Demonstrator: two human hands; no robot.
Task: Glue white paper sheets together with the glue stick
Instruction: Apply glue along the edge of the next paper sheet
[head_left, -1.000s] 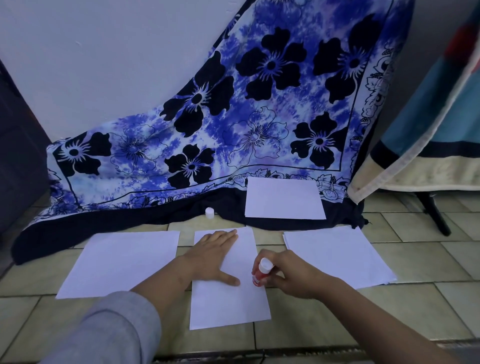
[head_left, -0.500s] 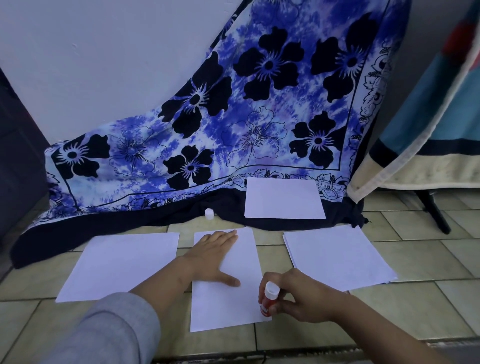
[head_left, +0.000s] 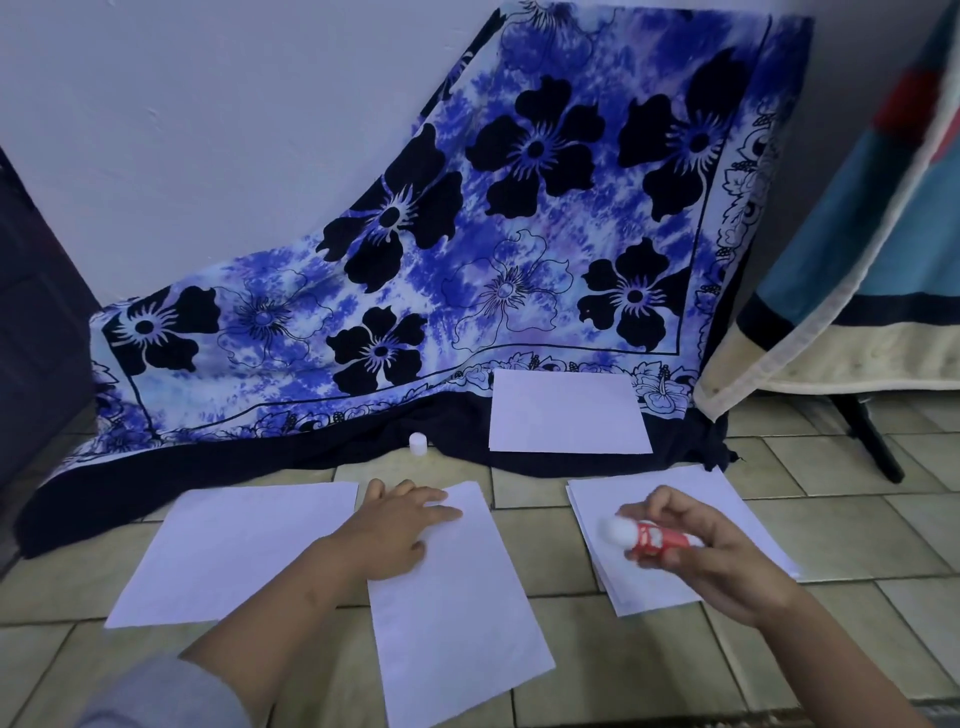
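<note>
Above the right paper stack (head_left: 727, 519), the right hand (head_left: 711, 556) grips a red, white-tipped glue stick (head_left: 649, 538) held sideways.

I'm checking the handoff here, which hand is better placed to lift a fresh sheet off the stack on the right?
Probably the left hand: it only rests flat on the middle sheet. The right hand hovers over the stack, but its fingers hold the glue stick.

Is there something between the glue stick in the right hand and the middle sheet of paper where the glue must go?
Nothing visible blocks it. The glue stick is held in the right hand above the right stack of paper. Only bare floor tile separates it from the middle sheet, whose upper left part the left hand covers.
</note>
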